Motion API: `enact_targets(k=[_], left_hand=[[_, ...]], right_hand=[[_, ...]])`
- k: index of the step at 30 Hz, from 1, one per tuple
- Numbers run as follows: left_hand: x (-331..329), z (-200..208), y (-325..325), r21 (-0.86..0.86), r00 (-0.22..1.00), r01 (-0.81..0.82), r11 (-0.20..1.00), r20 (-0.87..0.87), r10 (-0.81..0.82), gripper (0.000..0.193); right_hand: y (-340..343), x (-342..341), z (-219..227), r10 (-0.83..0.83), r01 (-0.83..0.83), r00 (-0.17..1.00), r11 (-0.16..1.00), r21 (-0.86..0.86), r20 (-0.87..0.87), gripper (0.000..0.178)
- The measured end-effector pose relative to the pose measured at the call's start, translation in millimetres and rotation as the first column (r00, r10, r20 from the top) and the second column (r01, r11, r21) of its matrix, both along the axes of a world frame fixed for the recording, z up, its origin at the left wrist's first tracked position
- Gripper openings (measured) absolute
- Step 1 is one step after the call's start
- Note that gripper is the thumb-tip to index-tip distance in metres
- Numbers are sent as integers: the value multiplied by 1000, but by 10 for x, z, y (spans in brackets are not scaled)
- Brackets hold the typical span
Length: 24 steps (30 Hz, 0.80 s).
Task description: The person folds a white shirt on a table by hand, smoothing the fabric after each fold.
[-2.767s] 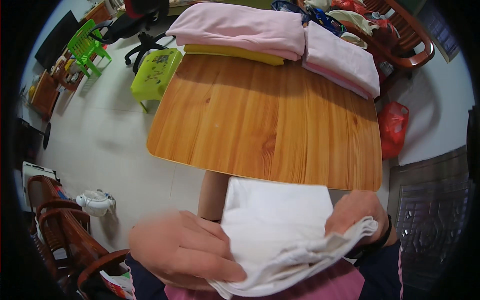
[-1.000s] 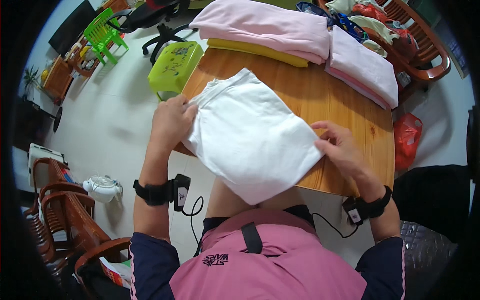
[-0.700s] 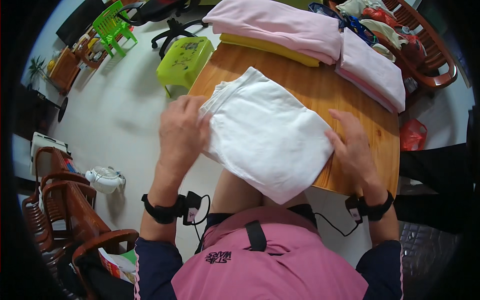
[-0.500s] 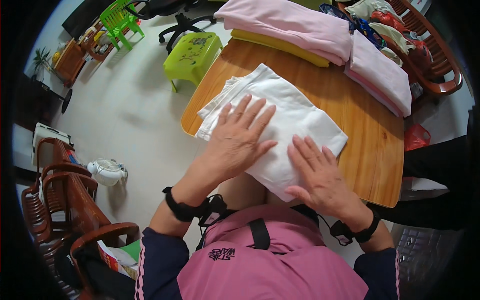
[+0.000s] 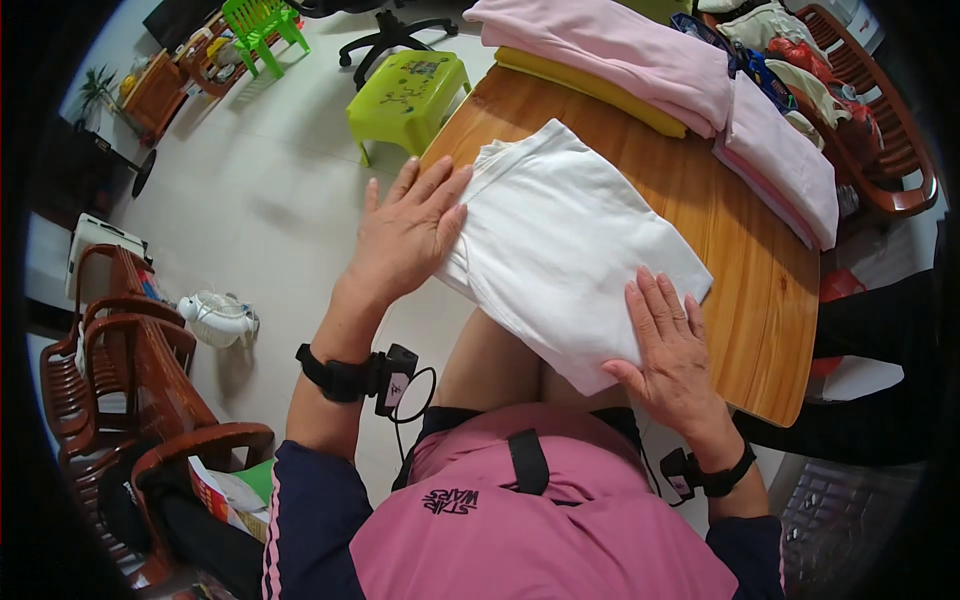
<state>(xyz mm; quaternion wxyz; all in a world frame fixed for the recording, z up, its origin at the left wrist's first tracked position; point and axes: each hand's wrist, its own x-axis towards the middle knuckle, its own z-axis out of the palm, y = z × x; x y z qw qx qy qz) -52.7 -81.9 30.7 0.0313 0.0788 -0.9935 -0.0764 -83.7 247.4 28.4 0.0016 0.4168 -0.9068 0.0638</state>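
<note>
A folded white garment (image 5: 570,240) lies on the near left part of the wooden table (image 5: 755,330), its near corner hanging past the edge toward my lap. My left hand (image 5: 410,225) rests at the garment's left end, fingers stretched out, the thumb side against the cloth. On the cloth's right near part lies my right hand (image 5: 665,350), flat with its fingers extended. Neither hand grips anything. What kind of garment it is, I cannot tell from the folds.
Folded pink cloths (image 5: 610,50) lie over a yellow one (image 5: 590,92) along the table's far side, with another pink stack (image 5: 775,150) at the far right. A green stool (image 5: 405,100) stands beyond the left edge. Wooden chairs (image 5: 150,350) and a white fan (image 5: 218,318) are at the left.
My left hand has slid left from the middle of the white garment to its left end. The right hand stays flat near the right side. The view has shifted slightly.
</note>
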Motion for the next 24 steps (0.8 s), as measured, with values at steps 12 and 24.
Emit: enact_targets(k=[12,24], left_hand=[[-89,-96,674,73,923,352,933,-195,-333,54],[-117,-125,164,-66,984,132,989,-109,-139,51]], right_hand=[[-515,104,290,153,-148,978,988,-49,140,87],[-196,-2,34,46,-47,998,998,38,42,82]])
